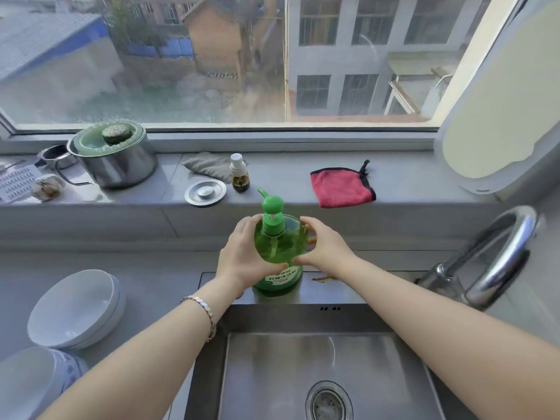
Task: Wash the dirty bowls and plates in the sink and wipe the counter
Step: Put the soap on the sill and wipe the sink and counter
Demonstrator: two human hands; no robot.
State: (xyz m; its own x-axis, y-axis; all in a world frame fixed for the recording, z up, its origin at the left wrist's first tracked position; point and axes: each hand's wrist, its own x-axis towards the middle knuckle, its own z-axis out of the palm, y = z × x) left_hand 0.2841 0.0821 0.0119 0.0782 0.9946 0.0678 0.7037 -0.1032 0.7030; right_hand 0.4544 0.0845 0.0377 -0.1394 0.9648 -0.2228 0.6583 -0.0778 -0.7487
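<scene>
Both hands are on the green soap bottle [277, 248], which stands upright on the steel ledge at the back of the sink [272, 374], at 12 o'clock from the drain [328, 401]. The left hand [242, 253] takes the bottle from the 9 o'clock side and the right hand [325, 250] from 3 o'clock. The fingers of each are curled round its body, grasping it below the pump. I think two hands are used because the bottle is wide and perhaps slippery; one hand could keep it steady while the other presses the pump.

The bowls to be washed are not yet in the basin. They wait on the worktop [151, 268] at 9 o'clock from the sink: a stack of white bowls [75, 307], and nearer to the person a bowl with blue pattern [36, 380], both in easy reach of the left arm. At 1 o'clock, on the window sill [272, 177], lies a pink cloth [342, 187], probably kept for wiping the worktop. The tap [497, 256] bends over at 3 o'clock, and no water shows.
</scene>
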